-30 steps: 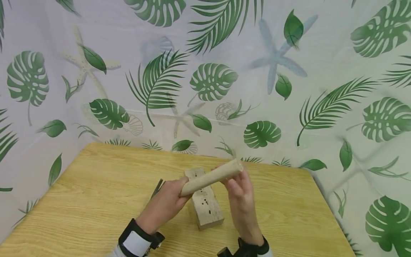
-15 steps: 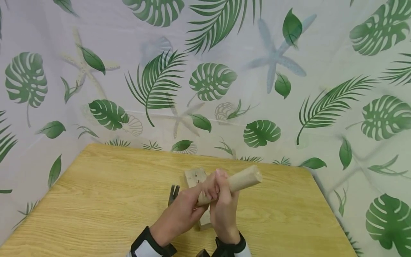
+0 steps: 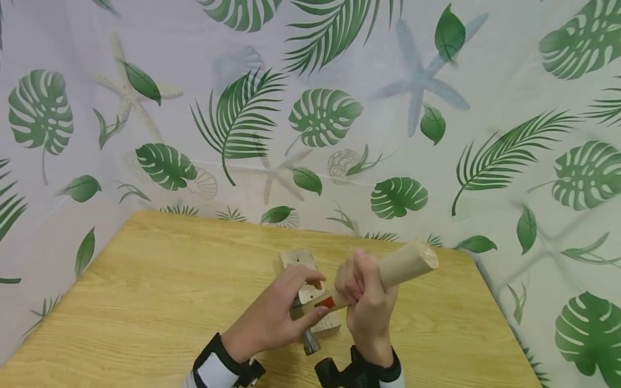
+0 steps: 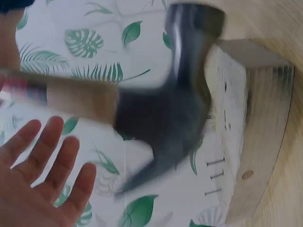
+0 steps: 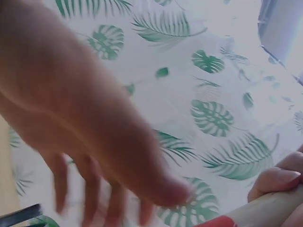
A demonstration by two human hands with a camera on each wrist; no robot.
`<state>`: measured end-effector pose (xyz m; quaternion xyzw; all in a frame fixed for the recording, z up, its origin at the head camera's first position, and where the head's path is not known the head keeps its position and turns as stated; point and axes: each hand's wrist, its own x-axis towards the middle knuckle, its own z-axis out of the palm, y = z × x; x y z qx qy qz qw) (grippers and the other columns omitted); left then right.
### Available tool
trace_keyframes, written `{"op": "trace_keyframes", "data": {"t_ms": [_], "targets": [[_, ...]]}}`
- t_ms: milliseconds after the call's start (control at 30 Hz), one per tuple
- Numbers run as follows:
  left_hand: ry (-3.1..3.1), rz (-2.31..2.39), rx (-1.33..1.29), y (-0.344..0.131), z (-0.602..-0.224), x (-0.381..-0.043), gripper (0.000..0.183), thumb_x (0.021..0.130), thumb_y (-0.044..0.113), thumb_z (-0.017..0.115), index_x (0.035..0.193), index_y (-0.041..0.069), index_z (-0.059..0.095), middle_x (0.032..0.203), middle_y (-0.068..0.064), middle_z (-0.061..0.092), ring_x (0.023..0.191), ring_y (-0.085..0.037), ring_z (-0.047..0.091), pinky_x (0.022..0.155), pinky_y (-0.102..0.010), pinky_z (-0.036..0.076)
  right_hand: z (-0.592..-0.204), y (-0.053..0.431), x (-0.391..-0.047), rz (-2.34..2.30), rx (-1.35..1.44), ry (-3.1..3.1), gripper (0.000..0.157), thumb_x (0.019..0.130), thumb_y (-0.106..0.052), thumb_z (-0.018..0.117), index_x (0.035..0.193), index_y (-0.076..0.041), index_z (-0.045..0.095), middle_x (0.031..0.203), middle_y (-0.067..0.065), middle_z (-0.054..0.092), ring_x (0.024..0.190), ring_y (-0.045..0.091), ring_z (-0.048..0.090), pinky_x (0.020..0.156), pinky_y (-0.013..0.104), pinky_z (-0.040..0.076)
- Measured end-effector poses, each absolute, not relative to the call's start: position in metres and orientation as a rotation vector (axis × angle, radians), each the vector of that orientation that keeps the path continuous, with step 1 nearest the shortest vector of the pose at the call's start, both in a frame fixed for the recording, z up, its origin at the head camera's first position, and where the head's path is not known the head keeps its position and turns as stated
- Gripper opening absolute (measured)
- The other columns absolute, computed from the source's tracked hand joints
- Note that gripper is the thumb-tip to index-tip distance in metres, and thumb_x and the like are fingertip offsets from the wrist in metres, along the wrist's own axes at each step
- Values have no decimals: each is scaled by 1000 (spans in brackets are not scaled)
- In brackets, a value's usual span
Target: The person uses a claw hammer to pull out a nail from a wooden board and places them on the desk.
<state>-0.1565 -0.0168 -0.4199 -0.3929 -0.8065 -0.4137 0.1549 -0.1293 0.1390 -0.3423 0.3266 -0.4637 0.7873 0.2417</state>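
Note:
My right hand grips a claw hammer round its wooden handle, whose butt end points up and right. Red marking shows on the handle below that fist. The dark steel head fills the middle of the left wrist view, claw and striking face both visible. Beside the handle's lower part is my left hand, fingers and thumb parted and curled round nothing; its spread fingers stand apart from the hammer. Under the hammer a pale wooden block lies on the table. Three nails stick out of its face.
The wood-grain table extends around the block on all sides. Behind it hangs a white cloth printed with green leaves and starfish. Black camera straps circle both wrists.
The left hand held the hammer's handle a second ago; the right hand came across, took hold of it and drew it rightward. The left fingers have since let go.

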Motion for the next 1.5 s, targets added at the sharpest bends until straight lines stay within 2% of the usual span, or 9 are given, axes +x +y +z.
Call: {"op": "trace_keyframes", "data": {"t_ms": [100,200,300,400,533,800,1033,1267,1500], "targets": [[-2336,-1104,-959,-26,-427,-170,47,97,44,66,135,17,56,129,1,59,123,-16,54,102,-40,49,-336,148,-127,2117,840,-1320,47,103,9,31,59,-9,27,48,0,24,35,13,19,31,25,17],[-2500,-982,-798,-34,-446,-186,66,93,54,67,144,13,52,142,-4,54,134,-24,49,108,-50,45,-335,153,-126,2084,744,-1394,47,104,5,39,60,-7,28,48,1,25,36,15,19,31,27,16],[-2732,-883,-751,-39,-468,-199,81,90,58,69,152,11,45,156,-8,44,144,-30,40,113,-55,39,-337,155,-130,2061,626,-1460,47,104,-1,47,60,-6,31,49,2,26,37,16,21,32,29,17],[-2878,-817,-777,-40,-485,-204,83,89,56,71,153,9,45,161,-8,40,148,-32,36,114,-59,37,-340,153,-136,2035,508,-1526,47,104,-7,52,61,-6,34,49,1,29,38,14,24,34,31,18],[-2914,-816,-820,-39,-492,-202,76,88,50,74,147,8,53,159,-7,43,147,-33,38,111,-64,37,-344,151,-144,1997,406,-1606,46,103,-11,55,62,-5,38,48,0,32,37,12,28,33,33,20],[-2909,-885,-865,-33,-497,-193,69,92,45,72,148,8,53,161,-4,41,147,-32,39,111,-64,38,-344,150,-162,2002,214,-1772,48,104,-20,57,63,-5,38,50,-1,30,41,12,27,40,30,24],[-2904,-860,-862,-36,-494,-195,66,94,44,69,147,8,54,159,-4,43,146,-32,40,111,-61,40,-343,138,-209,2035,100,-1963,44,103,-30,59,69,-8,43,50,-6,32,40,9,28,42,25,25],[-2904,-887,-852,-40,-496,-200,65,96,44,66,148,9,53,160,-4,42,146,-32,39,113,-58,39,-344,122,-251,2053,21,-2103,48,101,-36,62,65,-11,43,47,-6,34,39,9,30,42,25,25],[-2892,-891,-847,-45,-495,-204,64,96,42,67,147,7,53,160,-5,42,145,-32,41,113,-55,39,-347,110,-277,1972,-18,-2203,49,100,-41,62,65,-12,44,49,-5,36,41,9,34,43,24,28]]}}
